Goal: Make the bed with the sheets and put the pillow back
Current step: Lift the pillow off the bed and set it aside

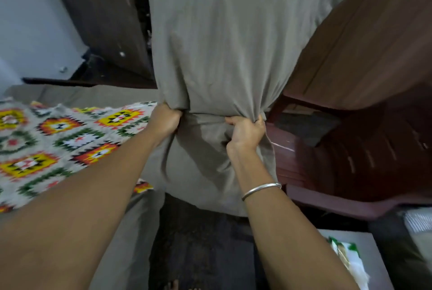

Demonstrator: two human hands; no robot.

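We hold the grey pillow [224, 44] upright in the air beside the bed [77, 94], left hand [166, 119] and right hand [246, 131] both clenched on bunched cloth at its lower part. Patterned blanket [58, 140] lies spread over the grey bedding, so we judge the sheet work largely done; pillow placement is left. Containers: the pillowcase looks filled, its loose end hanging below our fists. A table [371, 257] at lower right carries a green-and-white packet [346, 257], contents unreadable.
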